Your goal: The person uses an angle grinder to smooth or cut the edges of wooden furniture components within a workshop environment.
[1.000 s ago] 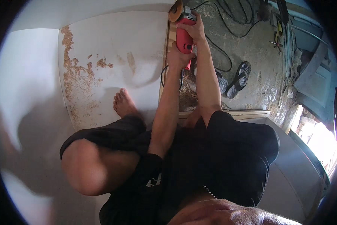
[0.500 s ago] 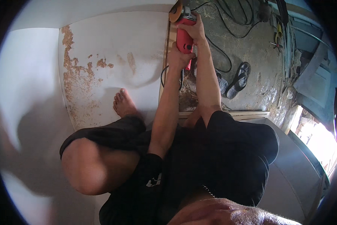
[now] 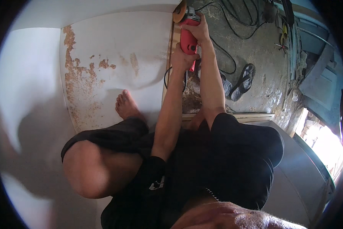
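Note:
A red angle grinder (image 3: 188, 41) with a tan-brown disc (image 3: 179, 12) is held in both hands at the top middle. My left hand (image 3: 182, 59) is closed round its rear body. Closer to the metal head, my right hand (image 3: 199, 30) grips the front part. The disc lies at the edge of the white panel (image 3: 141, 42), near the corner with the far white wall. Whether it touches the edge, I cannot tell. A wooden strip (image 3: 175, 34) runs along that edge beneath the grinder.
Brown flaking patches (image 3: 70, 49) mark the panel's left side, and my bare foot (image 3: 127, 106) rests on it. Black cable (image 3: 232, 28) loops over the concrete floor (image 3: 251, 47) at right. Flip-flops (image 3: 243, 82) lie on that floor. Pliers with yellow handles (image 3: 284, 34) are farther right.
The grinder and both hands have shifted very slightly to the right. The grip is the same.

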Motion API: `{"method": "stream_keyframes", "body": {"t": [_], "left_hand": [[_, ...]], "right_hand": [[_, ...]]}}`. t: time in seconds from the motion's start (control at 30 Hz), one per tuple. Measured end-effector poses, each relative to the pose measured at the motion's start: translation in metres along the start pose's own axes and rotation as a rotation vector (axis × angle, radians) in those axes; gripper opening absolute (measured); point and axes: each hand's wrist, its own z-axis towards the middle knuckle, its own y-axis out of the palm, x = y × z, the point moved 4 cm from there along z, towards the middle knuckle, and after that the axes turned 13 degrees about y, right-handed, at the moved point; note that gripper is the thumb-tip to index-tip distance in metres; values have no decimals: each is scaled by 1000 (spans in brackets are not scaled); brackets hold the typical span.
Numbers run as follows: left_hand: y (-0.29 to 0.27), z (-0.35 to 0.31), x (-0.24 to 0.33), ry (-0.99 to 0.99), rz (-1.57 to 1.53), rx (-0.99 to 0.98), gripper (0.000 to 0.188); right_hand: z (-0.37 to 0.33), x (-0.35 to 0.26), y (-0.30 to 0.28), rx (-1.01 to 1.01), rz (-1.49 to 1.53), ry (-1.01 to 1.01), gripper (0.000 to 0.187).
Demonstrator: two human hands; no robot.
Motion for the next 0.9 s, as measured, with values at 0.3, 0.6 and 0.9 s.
{"method": "stream_keyframes", "body": {"t": [0.3,0.6,0.9], "left_hand": [[-1,4,5,-15,-17,-13,82],[7,7,-6,34,-57,20,81],[2,5,-1,12,-9,15,85]], "right_hand": [[-7,-11,-1,-5,47,86,97],[-3,-11,-1,0,37,23,95],[-7,-15,-1,13,42,51,92]]}}
